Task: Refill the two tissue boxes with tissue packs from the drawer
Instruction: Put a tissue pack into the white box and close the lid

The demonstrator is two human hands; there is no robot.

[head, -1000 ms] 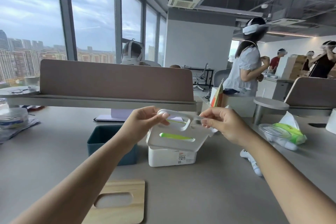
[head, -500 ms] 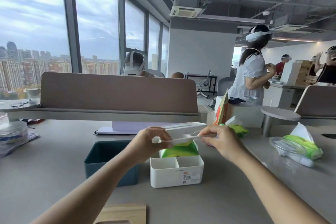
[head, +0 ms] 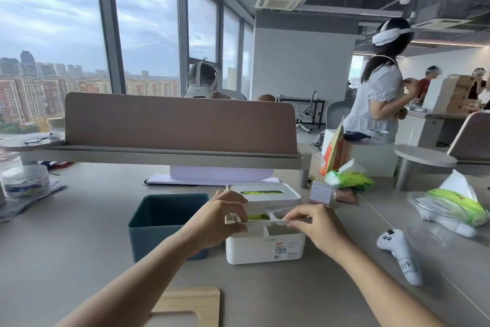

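Since the earlier frames the white lid (head: 262,218) has come down from mid-air, where it was held tilted and then level above the box, to sit nearly flat across the open front part of the white tissue box (head: 265,248). The left hand (head: 220,216) pinches the lid's left end between thumb and fingertips, and the right hand (head: 315,223) pinches its right end the same way. Through the lid's slot a strip of green tissue pack (head: 258,217) shows. The box's rear section carries its own white top with a slot (head: 261,192), green showing there too. Touching the white box on its left stands a dark teal tissue box (head: 169,223), open at the top, its inside in shadow. At the near edge of the desk (head: 66,247) lies a wooden lid (head: 185,305) with a rounded cut-out. Toward the right edge lie a white controller (head: 397,252) and a green tissue pack in clear wrapping (head: 456,206); another green tissue pack (head: 347,178) rests near the far divider (head: 180,122).
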